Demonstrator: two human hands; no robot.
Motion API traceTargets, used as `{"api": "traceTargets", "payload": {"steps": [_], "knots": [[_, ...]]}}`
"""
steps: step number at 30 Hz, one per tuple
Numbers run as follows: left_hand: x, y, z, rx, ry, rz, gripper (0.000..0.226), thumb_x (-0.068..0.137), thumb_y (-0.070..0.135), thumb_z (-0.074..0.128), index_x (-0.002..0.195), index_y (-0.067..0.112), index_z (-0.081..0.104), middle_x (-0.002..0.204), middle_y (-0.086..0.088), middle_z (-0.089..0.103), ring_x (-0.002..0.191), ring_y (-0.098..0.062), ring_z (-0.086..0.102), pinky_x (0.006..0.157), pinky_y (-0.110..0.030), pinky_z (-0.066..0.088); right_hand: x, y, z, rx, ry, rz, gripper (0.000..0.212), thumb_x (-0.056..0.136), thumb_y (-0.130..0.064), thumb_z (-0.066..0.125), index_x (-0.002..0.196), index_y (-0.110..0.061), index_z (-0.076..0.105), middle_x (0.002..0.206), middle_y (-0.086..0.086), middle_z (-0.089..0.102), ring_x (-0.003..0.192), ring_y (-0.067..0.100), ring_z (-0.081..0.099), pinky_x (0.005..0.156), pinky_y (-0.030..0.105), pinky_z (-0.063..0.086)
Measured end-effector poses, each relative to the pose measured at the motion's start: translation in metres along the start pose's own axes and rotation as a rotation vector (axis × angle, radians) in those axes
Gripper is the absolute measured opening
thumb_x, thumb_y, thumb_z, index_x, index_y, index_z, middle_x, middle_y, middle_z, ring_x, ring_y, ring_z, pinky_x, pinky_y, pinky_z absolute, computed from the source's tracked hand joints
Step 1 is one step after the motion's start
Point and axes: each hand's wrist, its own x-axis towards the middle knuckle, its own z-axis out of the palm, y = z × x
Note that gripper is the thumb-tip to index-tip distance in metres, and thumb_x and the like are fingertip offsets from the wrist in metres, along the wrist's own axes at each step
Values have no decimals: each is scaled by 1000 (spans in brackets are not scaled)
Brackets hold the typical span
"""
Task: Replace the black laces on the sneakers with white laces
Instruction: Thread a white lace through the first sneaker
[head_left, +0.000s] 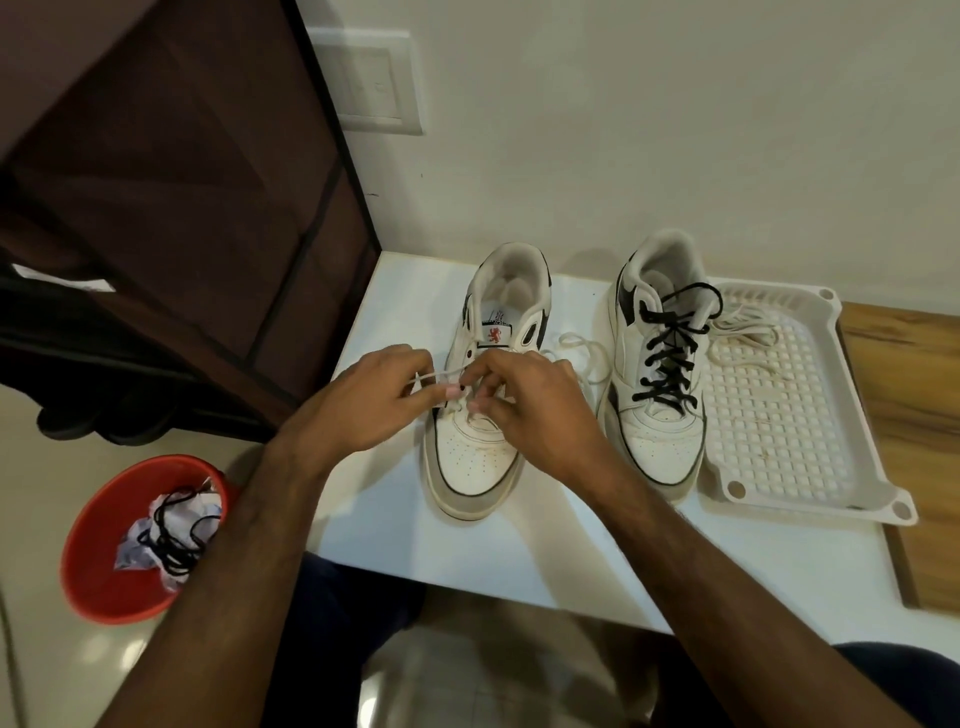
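Two white leather sneakers stand side by side on a smooth white tabletop (519, 545), toes pointing toward the person. The left sneaker (475, 462) has a perforated toe, a grey suede toe bumper and a thin black line along the sole; its black lace is out, and a flat white lace (584, 353) is being worked through the lower eyelets. The left hand (363, 402) pinches one strand of this lace between thumb and curled fingers, drawing it taut to the left. The right hand (524, 402) has its fingers bent over the eyelet row and seems to grip the other strand, though the fingertips overlap too closely to be sure; the slack loops out on the table between the shoes. The right sneaker (657, 415) keeps its round black lace (667, 358), criss-crossed up the tongue with loose ends draped over the padded collar. Just beside it lies a shallow white plastic tray (810, 467) with a gridded, perforated floor, holding a second white lace (743, 332) bundled at its far end. On the glossy tiled floor to the left sits a round red plastic bin (98, 566) with crumpled paper and a tangled black lace (174, 540) inside.
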Motion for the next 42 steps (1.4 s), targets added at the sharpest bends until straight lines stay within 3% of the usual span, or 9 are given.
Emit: {"api": "traceTargets", "payload": {"steps": [6, 12, 15, 17, 20, 25, 29, 37, 42], "knots": [[0, -6, 3, -284, -48, 83, 27, 97, 34, 66, 76, 18, 72, 83, 1, 62, 80, -15, 59, 77, -32, 45, -3, -5, -2, -61, 65, -79, 17, 91, -17, 73, 104, -21, 62, 91, -10, 61, 81, 10, 59, 68, 41, 53], [-2, -7, 0, -540, -47, 28, 29, 101, 22, 61, 80, 2, 63, 94, 2, 77, 95, -7, 71, 88, -23, 52, -3, -10, -25, -197, 16, 38, 20, 90, -42, 72, 104, -32, 62, 81, -17, 61, 79, 4, 60, 66, 29, 47], [-5, -3, -5, -676, 15, 79, 30, 104, 15, 53, 81, -4, 58, 102, -4, 78, 89, -8, 69, 76, -14, 48, -6, -8, -27, -113, -92, 139, 28, 88, -50, 72, 112, -40, 62, 80, -15, 66, 82, 4, 62, 66, 28, 45], [-5, 1, -8, -730, 83, 134, 30, 103, 15, 52, 83, -6, 60, 100, -8, 78, 80, -10, 66, 71, -19, 47, -9, -10, -20, -142, -95, 127, 38, 88, -54, 70, 123, -43, 59, 94, -16, 64, 93, 7, 63, 71, 29, 45], [-6, 3, -11, -934, 112, 197, 30, 103, 22, 56, 75, 14, 63, 98, -16, 74, 75, -24, 68, 70, -32, 53, -11, -14, -4, -254, -20, 70, 46, 89, -58, 65, 129, -36, 57, 113, -11, 64, 102, 15, 64, 80, 34, 46], [-8, 7, -11, -908, 57, 284, 23, 95, 28, 60, 79, 13, 68, 86, -27, 56, 64, -20, 59, 60, -32, 49, -8, -21, 16, -190, 143, 8, 43, 90, -46, 68, 124, -29, 48, 110, -8, 61, 97, 19, 61, 85, 39, 37], [-10, 4, -14, -912, 80, 310, 24, 94, 27, 61, 74, 17, 70, 82, -34, 54, 54, -20, 49, 53, -28, 43, -4, -19, 30, -82, 161, 60, 29, 95, -46, 63, 121, -33, 62, 104, -9, 53, 96, 13, 56, 83, 37, 34], [-12, 1, -21, -1102, 252, 294, 28, 94, 27, 60, 66, 20, 61, 69, -1, 59, 42, -6, 37, 49, -22, 37, -2, -17, 38, -175, 198, 81, 10, 93, -36, 69, 99, -30, 67, 96, -9, 57, 86, 16, 61, 81, 39, 37], [-24, -2, -58, -1402, 376, 499, 31, 96, 39, 64, 70, 23, 57, 71, 8, 56, 43, -1, 33, 48, -19, 35, -2, -16, 35, -268, 185, 57, 15, 88, -33, 77, 99, -26, 71, 94, -8, 63, 88, 20, 63, 78, 38, 35]]}}
